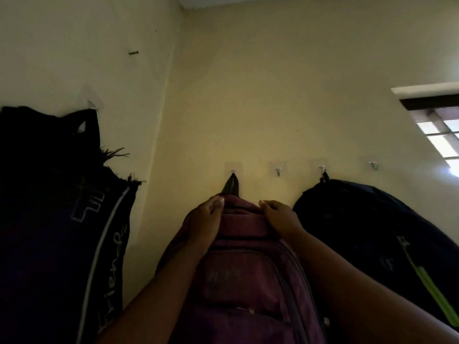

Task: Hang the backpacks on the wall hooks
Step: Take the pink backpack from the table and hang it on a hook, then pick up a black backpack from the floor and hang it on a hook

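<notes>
A maroon backpack (246, 274) hangs in front of me, its dark top loop (231, 185) over a small adhesive wall hook (232, 170). My left hand (205, 223) grips its top left shoulder and my right hand (280, 217) presses on its top right. A dark navy backpack with a lime green stripe (377, 234) hangs from another hook (322, 168) to the right. On the left wall a dark purple backpack with white lettering (57, 219) hangs from a hook (91, 103).
Two bare hooks show on the cream wall, one (278, 170) between the maroon and navy backpacks, one (373, 164) at the far right. A window (442, 135) is at the right edge. A nail (133, 53) sticks out of the left wall.
</notes>
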`<state>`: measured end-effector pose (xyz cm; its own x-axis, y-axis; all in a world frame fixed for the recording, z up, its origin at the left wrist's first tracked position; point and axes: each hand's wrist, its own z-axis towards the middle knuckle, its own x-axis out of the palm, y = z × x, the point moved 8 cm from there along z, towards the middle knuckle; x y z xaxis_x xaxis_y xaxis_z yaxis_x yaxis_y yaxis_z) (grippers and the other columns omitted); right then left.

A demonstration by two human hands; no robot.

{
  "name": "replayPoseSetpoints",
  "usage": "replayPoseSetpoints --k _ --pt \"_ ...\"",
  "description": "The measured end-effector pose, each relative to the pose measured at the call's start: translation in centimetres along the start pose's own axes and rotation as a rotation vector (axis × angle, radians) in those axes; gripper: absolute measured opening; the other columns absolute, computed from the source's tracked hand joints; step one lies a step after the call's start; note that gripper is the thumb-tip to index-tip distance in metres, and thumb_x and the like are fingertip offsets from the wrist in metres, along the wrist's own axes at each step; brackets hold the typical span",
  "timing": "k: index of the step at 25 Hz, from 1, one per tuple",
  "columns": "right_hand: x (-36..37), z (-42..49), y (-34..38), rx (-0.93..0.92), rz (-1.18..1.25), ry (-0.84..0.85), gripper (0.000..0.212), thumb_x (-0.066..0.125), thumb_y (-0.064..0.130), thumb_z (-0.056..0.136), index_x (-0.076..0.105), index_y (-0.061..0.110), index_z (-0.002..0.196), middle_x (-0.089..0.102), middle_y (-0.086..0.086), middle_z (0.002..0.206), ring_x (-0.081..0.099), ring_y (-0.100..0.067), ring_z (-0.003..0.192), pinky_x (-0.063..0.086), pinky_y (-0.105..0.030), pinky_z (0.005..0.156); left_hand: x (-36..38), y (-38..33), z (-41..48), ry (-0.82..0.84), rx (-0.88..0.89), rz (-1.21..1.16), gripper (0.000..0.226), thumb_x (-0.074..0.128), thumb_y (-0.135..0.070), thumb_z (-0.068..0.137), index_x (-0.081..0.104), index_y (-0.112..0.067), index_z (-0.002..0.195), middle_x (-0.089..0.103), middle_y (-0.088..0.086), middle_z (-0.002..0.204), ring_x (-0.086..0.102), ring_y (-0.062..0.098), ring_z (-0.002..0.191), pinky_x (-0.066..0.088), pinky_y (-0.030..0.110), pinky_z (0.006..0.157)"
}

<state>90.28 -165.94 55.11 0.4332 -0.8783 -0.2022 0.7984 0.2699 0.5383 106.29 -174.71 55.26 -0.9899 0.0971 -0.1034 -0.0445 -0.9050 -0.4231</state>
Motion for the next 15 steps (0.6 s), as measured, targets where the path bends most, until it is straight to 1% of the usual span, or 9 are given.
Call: replayPoseSetpoints --k 2,5,7,8,10,11,12,13,15 --pt "-1.2 -2.6 -0.8 0.056 0.112 0.021 0.045 0.043 0.041 0.095 0.055 0.014 0.130 0.057 -0.009 0.134 0.051 -0.026 0.125 0.039 -0.031 0.106 -0.3 -1.1 -3.0 -0.016 -0.047 -0.123 0.044 0.038 -0.034 0.096 0.049 -0.012 0.133 0.053 0.010 0.136 0.049 0.023 0.124 0.036 0.025 0.100" --pt "-2.9 -8.0 -2.2 0.131 0.270 0.045 0.045 0.042 0.047 0.093 0.057 0.019 0.125 0.061 -0.008 0.127 0.056 -0.026 0.117 0.042 -0.040 0.105 -0.4 -2.6 -8.7 -0.040 -0.123 -0.155 0.039 0.040 -0.028 0.096 0.052 -0.006 0.127 0.055 0.012 0.131 0.051 0.020 0.119 0.036 0.018 0.092" --pt "-4.0 -12.5 -3.2 0.195 0.323 0.064 0.040 0.041 0.050 0.092 0.058 0.026 0.119 0.063 -0.003 0.119 0.057 -0.025 0.112 0.044 -0.038 0.102 -0.7 -3.4 -12.9 -0.084 -0.207 -0.196 0.036 0.041 -0.022 0.096 0.054 -0.002 0.123 0.057 0.014 0.124 0.051 0.018 0.110 0.036 0.016 0.094" --pt "-4.7 -14.8 -3.7 0.232 0.345 0.080 0.037 0.040 0.051 0.092 0.058 0.028 0.114 0.064 -0.001 0.111 0.058 -0.025 0.109 0.045 -0.036 0.098 -0.5 -3.9 -15.4 -0.080 -0.256 -0.222 0.037 0.041 -0.021 0.096 0.052 -0.001 0.125 0.056 0.014 0.123 0.050 0.019 0.112 0.035 0.019 0.100" --pt "-6.3 -19.9 -5.0 0.333 0.387 0.124 0.038 0.040 0.052 0.092 0.061 0.025 0.107 0.063 0.004 0.097 0.057 -0.023 0.105 0.044 -0.039 0.098 0.3 -5.0 -21.2 -0.038 -0.374 -0.279 0.041 0.037 -0.024 0.098 0.045 -0.005 0.133 0.049 0.012 0.135 0.044 0.023 0.127 0.030 0.022 0.102" --pt "-7.1 -22.6 -5.9 0.385 0.401 0.151 0.039 0.040 0.053 0.092 0.061 0.024 0.107 0.062 0.003 0.099 0.056 -0.023 0.108 0.042 -0.042 0.102 0.8 -5.3 -24.1 -0.004 -0.429 -0.317 0.043 0.035 -0.027 0.098 0.041 -0.009 0.137 0.045 0.011 0.140 0.040 0.023 0.131 0.029 0.023 0.102" --pt "-7.9 -25.1 -6.6 0.430 0.407 0.170 0.042 0.040 0.053 0.091 0.060 0.024 0.113 0.062 0.000 0.107 0.053 -0.025 0.115 0.039 -0.044 0.106 1.3 -5.4 -26.8 0.027 -0.482 -0.349 0.045 0.034 -0.031 0.098 0.038 -0.012 0.139 0.042 0.009 0.143 0.038 0.023 0.133 0.028 0.024 0.103" --pt "-8.8 -27.7 -7.3 0.475 0.396 0.177 0.048 0.040 0.054 0.091 0.056 0.022 0.123 0.060 -0.003 0.118 0.050 -0.028 0.121 0.037 -0.045 0.108 1.6 -5.6 -29.4 0.037 -0.540 -0.366 0.048 0.034 -0.036 0.097 0.037 -0.015 0.140 0.041 0.008 0.144 0.037 0.023 0.134 0.027 0.027 0.105" --pt "-10.3 -32.9 -8.1 0.535 0.417 0.194 0.053 0.040 0.051 0.093 0.049 0.018 0.133 0.055 -0.004 0.128 0.047 -0.028 0.126 0.036 -0.044 0.109 1.8 -5.8 -34.1 0.032 -0.618 -0.347 0.050 0.036 -0.039 0.096 0.037 -0.016 0.140 0.038 0.007 0.147 0.036 0.025 0.135 0.026 0.035 0.113"
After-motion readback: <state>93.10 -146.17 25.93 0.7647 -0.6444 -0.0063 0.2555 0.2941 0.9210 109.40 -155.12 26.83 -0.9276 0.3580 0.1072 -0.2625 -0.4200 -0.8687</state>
